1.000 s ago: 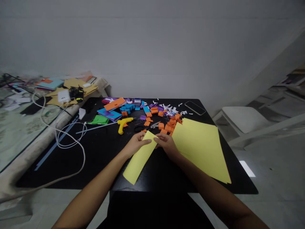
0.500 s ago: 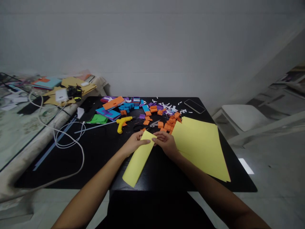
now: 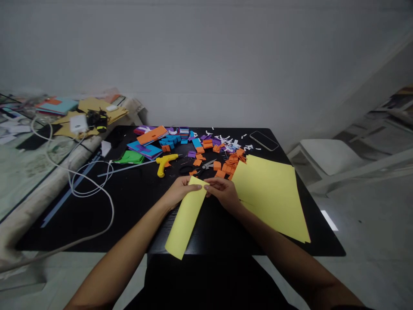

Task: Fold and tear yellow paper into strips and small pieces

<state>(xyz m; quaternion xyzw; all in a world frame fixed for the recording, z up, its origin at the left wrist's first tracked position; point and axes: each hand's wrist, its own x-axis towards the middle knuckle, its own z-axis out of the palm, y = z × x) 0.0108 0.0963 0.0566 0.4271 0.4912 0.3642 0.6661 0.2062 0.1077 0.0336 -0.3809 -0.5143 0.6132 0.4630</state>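
Note:
A long folded strip of yellow paper [image 3: 184,221] slants between my hands, its lower end reaching the table's front edge. My left hand [image 3: 180,191] grips its far end from the left, thumb lying on top. On the right corner of that end, my right hand [image 3: 223,193] pinches the paper between thumb and fingers. Just beyond lie scissors [image 3: 208,165], their handles dark and partly hard to see. A yellow glue gun [image 3: 164,164] rests to the left of them. Large yellow sheets [image 3: 272,193] lie stacked beside my right forearm.
Several small orange pieces [image 3: 232,162] and white paper scraps [image 3: 230,144] are scattered toward the back. A phone [image 3: 263,141] lies at the back right. Coloured folded papers [image 3: 151,135] and a looping white cable [image 3: 111,206] occupy the left. A white stool [image 3: 329,155] stands at right.
The strip's lower end has swung slightly and its edges look closer to a single layer. Both hands keep their hold at the far end. The whole view has shifted a little.

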